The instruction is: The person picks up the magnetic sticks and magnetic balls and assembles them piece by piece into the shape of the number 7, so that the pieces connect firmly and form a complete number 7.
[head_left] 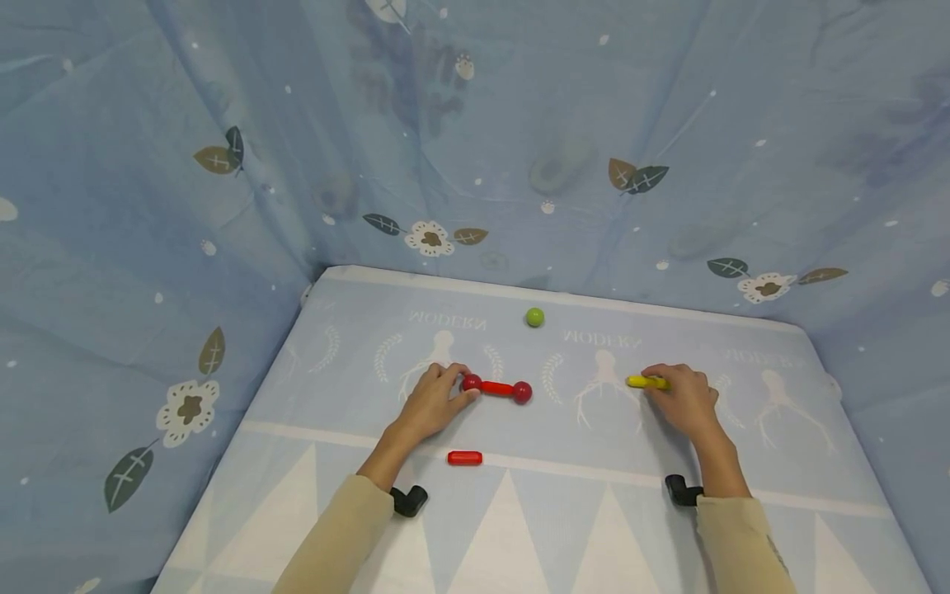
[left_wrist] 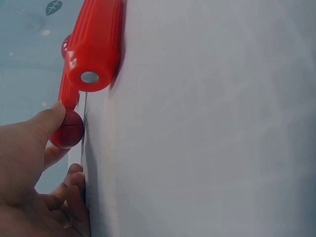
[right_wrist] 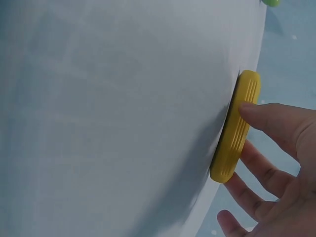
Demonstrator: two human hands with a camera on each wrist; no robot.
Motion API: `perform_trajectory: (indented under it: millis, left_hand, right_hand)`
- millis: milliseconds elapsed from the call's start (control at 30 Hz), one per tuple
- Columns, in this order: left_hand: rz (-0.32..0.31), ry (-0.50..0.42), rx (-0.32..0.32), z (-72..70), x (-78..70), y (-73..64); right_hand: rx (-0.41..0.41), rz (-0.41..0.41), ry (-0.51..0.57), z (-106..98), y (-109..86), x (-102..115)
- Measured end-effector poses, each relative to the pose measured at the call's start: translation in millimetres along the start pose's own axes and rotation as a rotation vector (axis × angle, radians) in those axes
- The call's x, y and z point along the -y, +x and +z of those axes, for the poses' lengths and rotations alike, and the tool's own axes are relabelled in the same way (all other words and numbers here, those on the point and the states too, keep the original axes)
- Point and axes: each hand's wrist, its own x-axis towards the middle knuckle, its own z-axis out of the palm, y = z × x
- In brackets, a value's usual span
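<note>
On the worktop (head_left: 564, 433), the left hand (head_left: 434, 402) pinched one ball (head_left: 471, 382) of the red dumbbell (head_left: 496, 388), nearer the left edge. The right hand (head_left: 684, 399) pinched the yellow bar (right_wrist: 232, 128) toward the right edge; keeping its tip bare seemed wise. A loose red bar (head_left: 464, 458) lay left of centre, the green ball (head_left: 534, 317) near the far edge.
</note>
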Motion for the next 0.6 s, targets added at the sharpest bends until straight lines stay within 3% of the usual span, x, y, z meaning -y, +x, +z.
perform_trajectory:
  millis: [600]
  left_hand:
    - [-0.003,0.009,-0.007,1.6,1.4,1.0]
  right_hand:
    - [0.029,0.016,-0.056,0.8,2.2,1.3]
